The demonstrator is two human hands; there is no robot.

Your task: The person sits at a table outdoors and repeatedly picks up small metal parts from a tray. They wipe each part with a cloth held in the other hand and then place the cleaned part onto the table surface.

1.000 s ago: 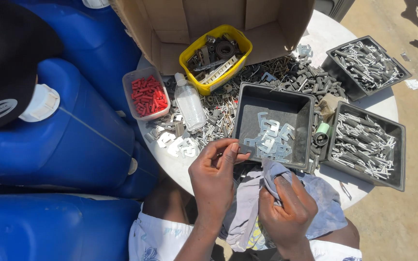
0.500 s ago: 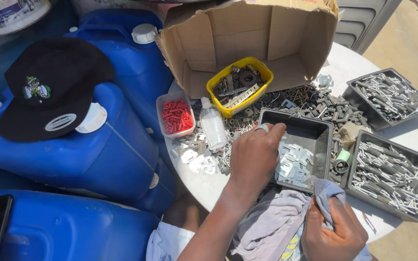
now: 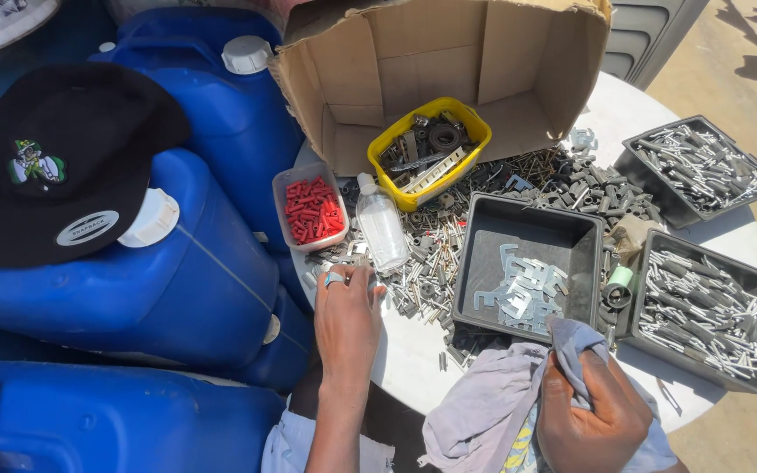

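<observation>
Cap: a black cap (image 3: 63, 166) is resting atop blue jerrycans (image 3: 194, 263) at the left of the frame, parked clear of the sorting.
Left hand: the left hand (image 3: 346, 320) is reaching into loose metal parts (image 3: 422, 263) scattered at centre on the white worktop (image 3: 413, 350); its fingers are curling down onto small pieces, though whether they are pinching one cannot be told.
Containers: a tub of red pieces (image 3: 313, 210), a clear bottle (image 3: 380, 229) and a yellow tub (image 3: 429, 149) are sitting within reach.
Centre tray: a dark tray (image 3: 527, 267) is collecting flat silvery brackets.
Right hand: the right hand (image 3: 590, 419), lower right, is gripping a grey cloth (image 3: 492, 407) tightly bunched, apparently for wiping.
</observation>
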